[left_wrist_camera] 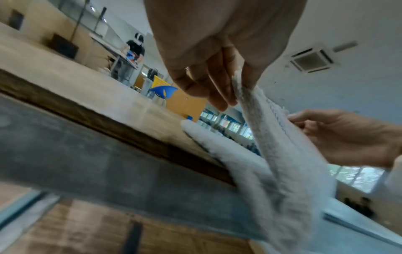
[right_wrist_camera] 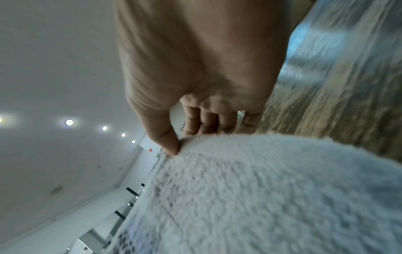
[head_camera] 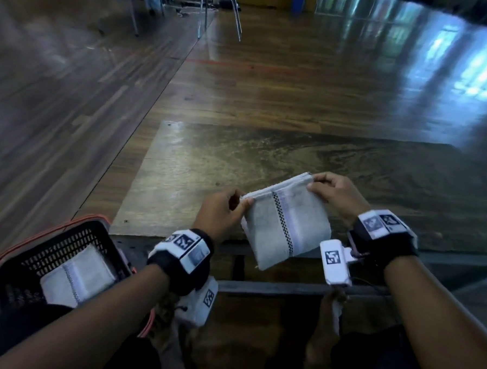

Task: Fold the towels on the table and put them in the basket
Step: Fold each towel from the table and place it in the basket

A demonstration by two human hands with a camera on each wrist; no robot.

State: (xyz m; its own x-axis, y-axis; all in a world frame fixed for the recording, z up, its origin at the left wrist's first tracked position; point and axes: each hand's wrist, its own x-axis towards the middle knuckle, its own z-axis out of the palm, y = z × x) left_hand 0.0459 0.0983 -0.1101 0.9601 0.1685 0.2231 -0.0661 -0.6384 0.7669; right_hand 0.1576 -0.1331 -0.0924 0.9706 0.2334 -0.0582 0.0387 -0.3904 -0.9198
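Observation:
A folded white towel (head_camera: 286,224) with a checkered stripe hangs in the air over the table's near edge. My left hand (head_camera: 224,210) pinches its top left corner, and my right hand (head_camera: 333,191) pinches its top right corner. From the left wrist, the left hand (left_wrist_camera: 219,86) holds the towel (left_wrist_camera: 280,163) by its upper edge, with the right hand (left_wrist_camera: 348,135) behind the cloth. The right wrist view has the thumb and fingers of my right hand (right_wrist_camera: 189,135) clamped on the fluffy towel (right_wrist_camera: 261,197). A black basket (head_camera: 56,250) at lower left holds another folded towel (head_camera: 78,277).
The worn wooden table (head_camera: 235,162) stretches ahead of my hands. Beyond it lies a glossy wooden floor (head_camera: 315,67) with chair legs (head_camera: 219,16) at the far end. The basket has an orange rim and stands left of the table's near corner.

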